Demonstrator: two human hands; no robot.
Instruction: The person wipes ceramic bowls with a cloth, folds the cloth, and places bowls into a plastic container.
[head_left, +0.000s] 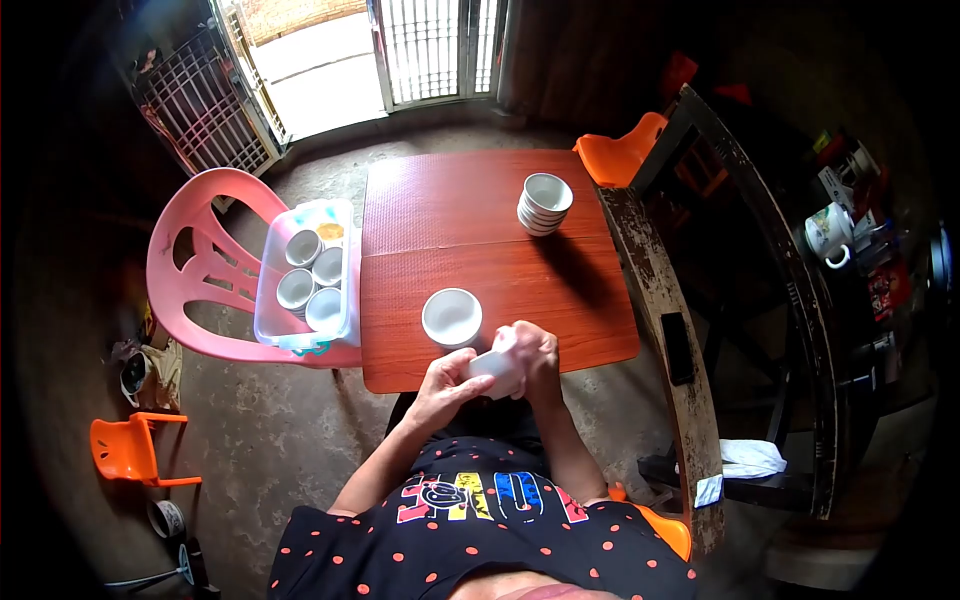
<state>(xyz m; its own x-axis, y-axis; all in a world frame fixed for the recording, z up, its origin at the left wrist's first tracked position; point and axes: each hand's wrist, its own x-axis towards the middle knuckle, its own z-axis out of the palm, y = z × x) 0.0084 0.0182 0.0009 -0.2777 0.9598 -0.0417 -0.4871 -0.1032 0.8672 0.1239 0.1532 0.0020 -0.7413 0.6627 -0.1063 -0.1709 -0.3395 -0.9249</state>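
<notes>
Close to my body, just off the table's near edge, my left hand (446,391) grips a small white bowl (495,374) that is tilted on its side. Its thumb lies across the bowl. My right hand (536,358) is closed at the bowl's upper edge around a pale, crumpled cloth (508,341), which is partly hidden and blurred. Another white bowl (452,318) stands upright on the table just beyond my hands. Farther back on the right rises a stack of white bowls (545,205) with dark bands.
The reddish-brown table (430,215) is before me. At its left, a clear plastic bin (350,250) with several bowls rests on a pink chair (172,260). A worn wooden bench (655,280) carrying a dark phone (677,348) flanks the right side. An orange stool (125,450) is at lower left.
</notes>
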